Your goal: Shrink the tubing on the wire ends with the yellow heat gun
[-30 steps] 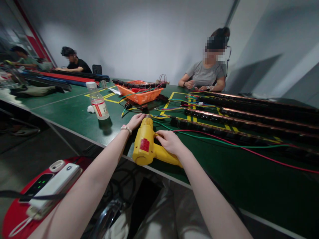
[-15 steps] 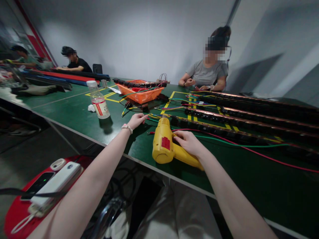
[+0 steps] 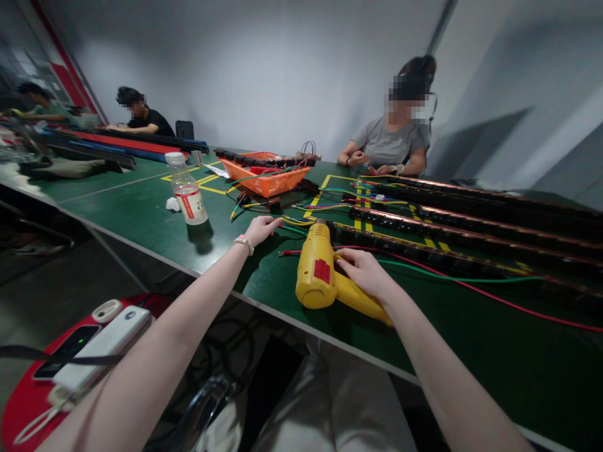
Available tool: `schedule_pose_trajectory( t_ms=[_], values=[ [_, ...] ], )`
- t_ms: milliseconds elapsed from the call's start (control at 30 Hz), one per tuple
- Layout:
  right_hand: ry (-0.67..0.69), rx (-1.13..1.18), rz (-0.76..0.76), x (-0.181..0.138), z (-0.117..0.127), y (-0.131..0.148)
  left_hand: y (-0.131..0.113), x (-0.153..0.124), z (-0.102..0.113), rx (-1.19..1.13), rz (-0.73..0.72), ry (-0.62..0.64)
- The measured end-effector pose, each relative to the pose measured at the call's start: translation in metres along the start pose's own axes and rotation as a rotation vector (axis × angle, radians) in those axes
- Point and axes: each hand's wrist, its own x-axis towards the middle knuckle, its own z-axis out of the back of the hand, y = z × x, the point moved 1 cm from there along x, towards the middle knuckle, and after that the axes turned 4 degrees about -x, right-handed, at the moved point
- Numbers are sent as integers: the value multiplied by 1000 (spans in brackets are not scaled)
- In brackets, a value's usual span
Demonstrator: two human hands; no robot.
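My right hand (image 3: 362, 270) is wrapped round the handle of a yellow heat gun (image 3: 315, 267). The gun lies low over the green table, its metal nozzle pointing away from me at the wires. With fingers pinched, my left hand (image 3: 261, 230) holds the ends of a bundle of coloured wires (image 3: 301, 221). That bundle runs right into a long black strip with a copper edge (image 3: 391, 240). A red wire with a ring terminal (image 3: 289, 253) and a green wire (image 3: 424, 271) pass near the gun.
Several more strips (image 3: 471, 216) lie to the right. An orange basket (image 3: 264, 182) with a black strip across it stands behind my left hand, and a bottle (image 3: 188, 194) stands left. A person (image 3: 393, 141) sits opposite. A red stool (image 3: 28, 395) bears devices.
The heat gun and my right hand have shifted slightly right, the nozzle moving along the wires towards the black strip. My left hand stays at the wire ends, barely moved.
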Motion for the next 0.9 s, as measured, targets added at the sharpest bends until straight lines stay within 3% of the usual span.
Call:
schedule_pose_trajectory(
  t_ms=[533, 900],
  values=[
    [45, -86, 126, 23, -39, 48, 4, 4, 0, -55, 45, -15],
    [54, -85, 134, 25, -39, 55, 9, 3, 3, -215, 58, 45]
  ],
)
